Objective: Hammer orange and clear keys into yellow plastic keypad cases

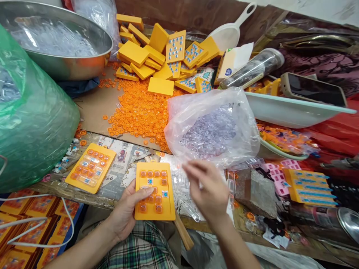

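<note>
My left hand [126,211] grips a yellow plastic panel [169,209] at its left edge, thumb lying across its face. Clear-topped orange keys fill many of the panel's places, and small blue-and-white switches show in the gaps. To its right, my right hand [210,188] is raised over the bench with fingers curled together; whatever they hold is too blurred to make out. Just beyond that hand sits an open plastic bag [246,144] of clear small pieces [210,130]. A second yellow panel [97,188], fitted with orange and clear keys, lies on the bench at left.
Loose orange caps [140,112] cover cardboard behind the panel, with stacked yellow cases [131,52] beyond. A green bag [36,130] and metal bowl [84,61] crowd the left. A phone [314,89] rests on a pale tray [294,112]. A wooden handle [183,233] juts over the bench edge.
</note>
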`<state>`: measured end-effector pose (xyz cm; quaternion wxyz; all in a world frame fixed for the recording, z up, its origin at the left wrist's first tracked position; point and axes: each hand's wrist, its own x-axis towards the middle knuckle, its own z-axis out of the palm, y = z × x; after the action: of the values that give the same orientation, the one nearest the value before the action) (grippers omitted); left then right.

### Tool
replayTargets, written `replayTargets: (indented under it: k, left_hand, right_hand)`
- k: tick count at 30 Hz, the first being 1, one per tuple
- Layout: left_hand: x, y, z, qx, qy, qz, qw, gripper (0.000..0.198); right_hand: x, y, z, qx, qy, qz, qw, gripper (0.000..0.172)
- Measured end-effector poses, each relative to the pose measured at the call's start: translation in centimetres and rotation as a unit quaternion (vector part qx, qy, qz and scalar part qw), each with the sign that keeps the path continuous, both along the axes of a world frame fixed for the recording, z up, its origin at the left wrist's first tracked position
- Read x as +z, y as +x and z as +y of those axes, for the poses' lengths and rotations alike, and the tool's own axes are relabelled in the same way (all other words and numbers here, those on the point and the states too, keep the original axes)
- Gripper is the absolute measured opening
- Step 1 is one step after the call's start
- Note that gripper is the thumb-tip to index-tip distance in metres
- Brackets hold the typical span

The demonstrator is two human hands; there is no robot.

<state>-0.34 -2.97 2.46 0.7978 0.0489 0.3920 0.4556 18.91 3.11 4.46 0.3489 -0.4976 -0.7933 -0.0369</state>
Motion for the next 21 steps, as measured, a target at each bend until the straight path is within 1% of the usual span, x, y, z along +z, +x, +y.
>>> replayTargets:
  k: [1, 2, 3, 5, 6, 9, 11, 12, 14, 15, 18, 21]
  left_hand:
    - [0.2, 0.1, 0.0, 0.009, 0.006, 0.001, 1.0, 0.054]
    - [0.3, 0.3, 0.0, 0.017, 0.01, 0.003, 1.0, 0.057]
    - [0.5, 0.4, 0.1, 0.024, 0.012, 0.006, 1.0, 0.06]
    - [0.7, 0.6, 0.1, 0.034, 0.01, 0.014, 0.999, 0.066]
    - [0.8, 0.7, 0.2, 0.037, 0.008, 0.019, 0.999, 0.068]
    - [0.8, 0.9, 0.1, 0.036, 0.009, 0.034, 0.999, 0.069]
    - [0.9, 1.0, 0.0, 0.03, 0.015, 0.045, 0.998, 0.065]
    - [0.9, 1.1, -0.1, 0.029, 0.019, 0.052, 0.998, 0.062]
    - [1.0, 1.4, -0.3, 0.031, 0.028, 0.064, 0.997, 0.055]
    - [1.0, 1.5, -0.4, 0.036, 0.033, 0.071, 0.996, 0.051]
    - [1.0, 1.8, -0.8, 0.069, 0.044, 0.096, 0.992, 0.043]
    - [0.8, 2.0, -0.9, 0.09, 0.043, 0.14, 0.985, 0.045]
  right_hand:
    - [-0.4, -0.6, -2.0, 0.035, -0.013, 0.028, 0.999, 0.034]
    - [-0.8, -1.1, -3.8, 0.057, -0.041, 0.051, 0.996, 0.044]
    - [-1.3, -1.5, -5.3, 0.066, -0.063, 0.072, 0.993, 0.051]
    - [-2.1, -2.1, -7.2, 0.063, -0.098, 0.115, 0.987, 0.056]
    - [-2.5, -2.2, -7.7, 0.054, -0.109, 0.137, 0.983, 0.055]
    - [-3.0, -2.3, -8.0, -0.005, -0.139, 0.216, 0.966, 0.039]
    - [-3.0, -2.3, -8.0, -0.05, -0.163, 0.277, 0.946, 0.029]
    - [-3.0, -2.4, -7.9, -0.06, -0.173, 0.306, 0.934, 0.027]
    - [-3.0, -2.7, -8.0, -0.046, -0.191, 0.344, 0.918, 0.029]
    - [-3.0, -2.9, -8.0, -0.033, -0.195, 0.35, 0.916, 0.032]
    - [-3.0, -3.4, -8.0, -0.007, -0.187, 0.329, 0.926, 0.036]
    - [-2.9, -3.8, -7.8, -0.009, -0.165, 0.314, 0.935, 0.035]
